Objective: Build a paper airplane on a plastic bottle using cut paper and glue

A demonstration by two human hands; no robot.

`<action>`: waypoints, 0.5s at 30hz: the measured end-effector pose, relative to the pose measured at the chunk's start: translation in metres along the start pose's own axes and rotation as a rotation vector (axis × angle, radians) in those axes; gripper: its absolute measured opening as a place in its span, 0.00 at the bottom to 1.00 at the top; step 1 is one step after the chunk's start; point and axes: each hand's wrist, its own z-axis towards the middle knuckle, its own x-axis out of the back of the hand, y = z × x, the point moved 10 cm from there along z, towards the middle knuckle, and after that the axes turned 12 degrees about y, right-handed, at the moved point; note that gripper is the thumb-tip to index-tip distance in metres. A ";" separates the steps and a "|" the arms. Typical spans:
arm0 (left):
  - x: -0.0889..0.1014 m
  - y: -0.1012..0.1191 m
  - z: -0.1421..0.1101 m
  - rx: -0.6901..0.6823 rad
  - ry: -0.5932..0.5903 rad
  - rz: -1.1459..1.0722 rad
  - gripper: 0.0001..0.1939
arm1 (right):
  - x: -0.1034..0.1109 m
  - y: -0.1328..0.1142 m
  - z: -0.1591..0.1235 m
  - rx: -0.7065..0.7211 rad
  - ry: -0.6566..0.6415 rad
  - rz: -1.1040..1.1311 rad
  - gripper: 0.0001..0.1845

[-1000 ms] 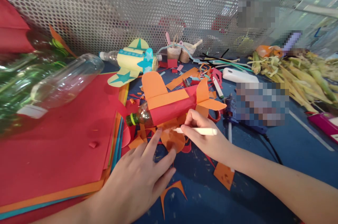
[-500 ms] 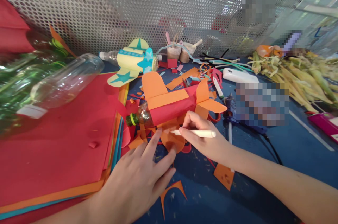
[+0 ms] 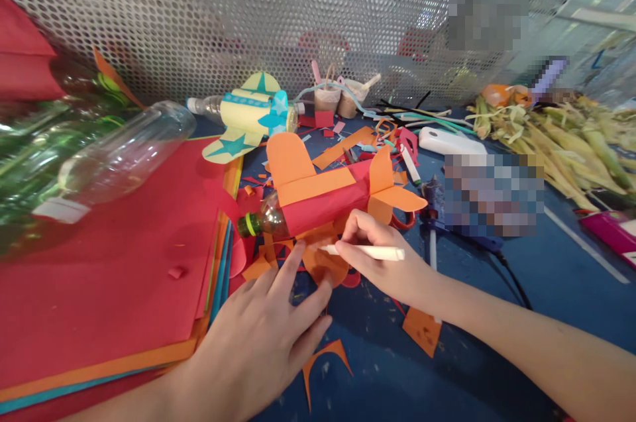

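A bottle plane (image 3: 325, 210) wrapped in red paper lies in front of me, with an orange strip, orange tail fins and a green-capped neck pointing left. Its near orange wing (image 3: 322, 266) spreads toward me. My left hand (image 3: 273, 319) lies with fingers apart, fingertips touching that wing's left and near edges. Between the fingers of my right hand (image 3: 372, 246) is a white marker (image 3: 385, 252), its tip at the wing's surface. Whether it has left a mark there I cannot make out.
At left is a stack of coloured paper (image 3: 114, 263) with a clear bottle (image 3: 129, 150) on it. A yellow bottle plane (image 3: 256, 114) stands behind. A blue glue gun (image 3: 437, 210) and corn husks (image 3: 561, 144) are at right. Orange scraps (image 3: 422, 329) lie on the blue table.
Almost nothing differs. The right hand and marker have shifted very slightly to the left, and the left hand stays in place on the wing.
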 end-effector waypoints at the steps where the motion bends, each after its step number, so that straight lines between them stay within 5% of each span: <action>1: -0.001 0.000 0.000 0.009 -0.006 0.002 0.17 | 0.001 0.000 0.000 0.001 0.007 -0.001 0.11; 15: -0.002 0.001 0.000 0.067 -0.031 0.035 0.14 | 0.008 -0.001 -0.009 -0.027 0.026 0.153 0.08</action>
